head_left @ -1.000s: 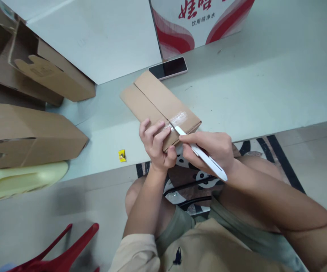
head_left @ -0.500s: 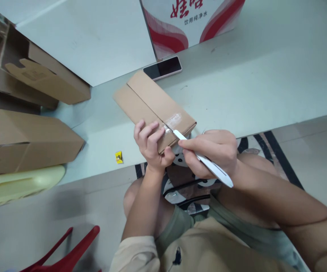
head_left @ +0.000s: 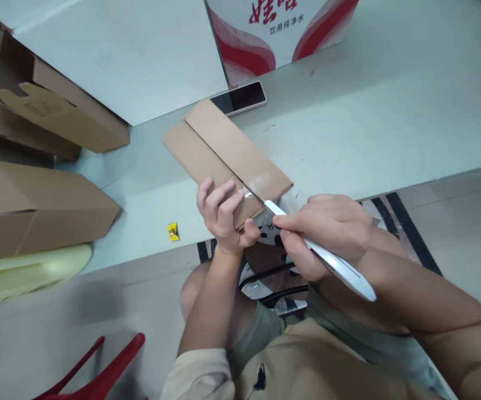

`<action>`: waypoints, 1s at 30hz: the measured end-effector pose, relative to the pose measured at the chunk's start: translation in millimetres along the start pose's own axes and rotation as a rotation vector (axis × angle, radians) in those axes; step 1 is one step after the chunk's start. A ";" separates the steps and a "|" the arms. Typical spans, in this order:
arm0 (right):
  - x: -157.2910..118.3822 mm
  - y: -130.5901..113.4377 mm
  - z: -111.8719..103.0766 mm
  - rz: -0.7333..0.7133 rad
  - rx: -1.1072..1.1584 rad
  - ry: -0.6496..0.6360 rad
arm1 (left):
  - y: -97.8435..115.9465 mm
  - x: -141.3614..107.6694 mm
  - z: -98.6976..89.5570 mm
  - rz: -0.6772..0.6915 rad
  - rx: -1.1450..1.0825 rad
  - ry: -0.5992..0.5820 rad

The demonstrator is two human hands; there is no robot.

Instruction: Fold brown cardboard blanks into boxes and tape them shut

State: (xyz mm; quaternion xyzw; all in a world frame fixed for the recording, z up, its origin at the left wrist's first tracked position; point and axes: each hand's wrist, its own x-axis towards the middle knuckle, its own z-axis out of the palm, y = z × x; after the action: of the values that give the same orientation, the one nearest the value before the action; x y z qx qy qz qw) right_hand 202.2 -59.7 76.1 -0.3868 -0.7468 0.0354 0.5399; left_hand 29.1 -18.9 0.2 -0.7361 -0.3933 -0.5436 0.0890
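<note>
A flat brown cardboard box [head_left: 224, 150] is tilted over the table's near edge, with a seam running along its face. My left hand [head_left: 226, 214] grips its near end, fingers on top and thumb at the lower edge. Clear tape [head_left: 258, 185] crosses the seam near that end. In my right hand [head_left: 326, 230] is a white utility knife [head_left: 342, 269], held like a pen. Its tip meets the seam close to the box's near corner, just right of my left fingers. The blade itself is too small to make out well.
A phone [head_left: 244, 99] lies behind the box, before a white carton [head_left: 124, 55] and a red-and-white water carton [head_left: 282, 33]. Brown cartons [head_left: 44, 194] and a pale yellow object [head_left: 36, 272] are at left. A small yellow packet [head_left: 173, 231] lies near the table edge.
The knife and my right hand have moved right and toward me, along the seam to the box's near edge. My left hand keeps its hold on the box.
</note>
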 end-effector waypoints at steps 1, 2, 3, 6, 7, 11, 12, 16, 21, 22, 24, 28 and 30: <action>-0.2 -1.1 -2.4 0.016 -0.018 -0.016 | -0.4 0.5 0.4 -0.005 -0.001 0.004; -0.7 -2.0 -4.7 0.037 -0.038 -0.028 | -0.9 1.0 0.8 -0.005 -0.003 0.008; -1.4 -2.7 -7.0 0.057 -0.055 -0.039 | -1.5 1.3 1.3 -0.001 -0.006 0.012; -4.3 -1.0 -11.8 0.060 -0.019 -0.036 | -3.5 1.5 2.2 -0.004 -0.011 0.027; -5.4 1.3 -12.2 0.049 0.031 -0.004 | -4.2 1.4 2.2 -0.010 -0.013 0.028; -8.5 20.9 -5.5 0.028 0.144 0.227 | -7.5 1.6 1.1 -0.017 -0.037 0.023; -8.8 27.7 -1.8 0.045 0.115 0.274 | -8.5 1.5 0.7 -0.019 -0.043 0.018; -10.0 55.1 14.8 0.237 -0.027 0.199 | -12.9 -1.9 1.4 -0.054 -0.049 0.024; -17.6 80.2 28.4 0.437 -0.077 -0.102 | -16.3 -10.1 5.4 -0.141 -0.101 0.123; -18.9 83.6 30.1 0.457 -0.097 -0.159 | -16.7 -11.0 5.7 -0.150 -0.116 0.130; -19.8 88.7 32.8 0.487 -0.172 -0.293 | -17.9 -11.8 5.4 -0.157 -0.148 0.140; -15.9 92.8 35.2 0.549 -0.393 -0.576 | -21.9 -11.3 2.3 -0.161 -0.172 0.152; -13.8 94.7 35.2 0.589 -0.478 -0.661 | -24.2 -11.6 -0.2 -0.171 -0.171 0.160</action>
State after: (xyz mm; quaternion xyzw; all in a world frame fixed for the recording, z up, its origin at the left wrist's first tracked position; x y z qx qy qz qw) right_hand 225.5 10.8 6.2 -0.6620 -0.7242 0.1350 0.1378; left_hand 11.5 -8.4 -17.0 -0.6592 -0.3983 -0.6377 0.0103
